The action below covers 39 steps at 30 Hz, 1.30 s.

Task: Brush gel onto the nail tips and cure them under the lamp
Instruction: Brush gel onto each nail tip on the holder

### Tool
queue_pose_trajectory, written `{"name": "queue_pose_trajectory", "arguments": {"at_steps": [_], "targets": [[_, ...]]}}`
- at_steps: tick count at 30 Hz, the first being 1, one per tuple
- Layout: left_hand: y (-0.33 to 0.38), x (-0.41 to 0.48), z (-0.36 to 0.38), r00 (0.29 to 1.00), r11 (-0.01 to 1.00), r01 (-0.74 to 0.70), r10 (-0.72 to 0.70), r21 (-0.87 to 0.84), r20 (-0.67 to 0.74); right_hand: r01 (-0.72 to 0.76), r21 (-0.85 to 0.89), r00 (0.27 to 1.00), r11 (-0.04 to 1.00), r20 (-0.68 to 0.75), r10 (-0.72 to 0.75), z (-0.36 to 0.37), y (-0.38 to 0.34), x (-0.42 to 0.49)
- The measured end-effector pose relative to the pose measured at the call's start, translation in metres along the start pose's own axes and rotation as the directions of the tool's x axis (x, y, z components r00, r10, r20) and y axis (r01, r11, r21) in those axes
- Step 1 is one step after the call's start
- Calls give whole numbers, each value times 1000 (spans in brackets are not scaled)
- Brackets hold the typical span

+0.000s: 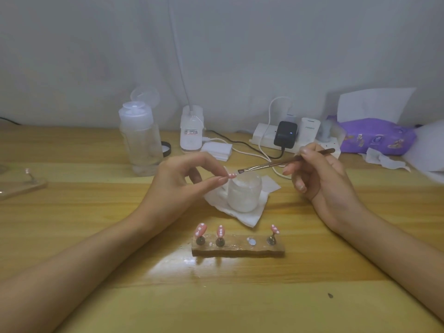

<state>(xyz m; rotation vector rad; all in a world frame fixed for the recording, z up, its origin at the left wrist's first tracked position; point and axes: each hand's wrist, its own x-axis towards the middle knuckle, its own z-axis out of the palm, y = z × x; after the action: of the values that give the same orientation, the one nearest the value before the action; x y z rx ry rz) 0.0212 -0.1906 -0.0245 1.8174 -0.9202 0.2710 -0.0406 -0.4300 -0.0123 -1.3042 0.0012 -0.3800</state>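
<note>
My left hand [185, 179] pinches a small pink nail tip [232, 175] with white dots between thumb and fingers, above the table's middle. My right hand [317, 174] grips a thin brown brush [283, 163], and its flat bristle end sits right at the held tip. Under the tip stands a white gel jar [243, 193] on a paper napkin [249, 213]. Nearer to me a wooden holder [237, 248] carries three pink dotted nail tips [201, 230] on stands, and one spot on it has no stand. A white lamp [191, 131] stands at the back.
A clear pump bottle [141, 140] stands at the back left, with a black lid [166, 149] beside it. White pads [217, 151], a power strip [288, 138] with chargers and cables, and a purple tissue pack [377, 135] line the back. A clear tray [21, 183] lies far left.
</note>
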Motion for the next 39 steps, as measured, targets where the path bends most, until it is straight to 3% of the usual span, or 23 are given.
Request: {"name": "queue_pose_trajectory", "arguments": {"at_steps": [8,13,18,23,27,31,36,39], "targets": [[-1,-1,0,1000,999,-16,15,32,21,33,-96,995,995,94,-24,-1,2,-2],[-1,-1,0,999,996,-38,38,85,6,31,-112,999,993,17,-29,-3,4,0],[-1,-2,0,998,994,-62,61,94,5,57,-103,995,993,87,-48,-1,3,-2],[-2,-2,0,998,993,-62,62,100,5,44,-111,999,993,6,-44,-3,4,0],[-3,-1,0,998,992,-70,70,101,10,66,-112,996,992,74,-58,-2,3,-2],[-4,-2,0,997,989,-75,75,127,11,39,-140,999,989,-1,-40,-3,4,-1],[-5,-1,0,998,992,-65,64,107,19,74,-135,996,988,64,-66,-2,4,-3],[-4,0,0,999,992,-49,46,113,23,41,-149,999,988,6,-41,-2,5,-1]]}}
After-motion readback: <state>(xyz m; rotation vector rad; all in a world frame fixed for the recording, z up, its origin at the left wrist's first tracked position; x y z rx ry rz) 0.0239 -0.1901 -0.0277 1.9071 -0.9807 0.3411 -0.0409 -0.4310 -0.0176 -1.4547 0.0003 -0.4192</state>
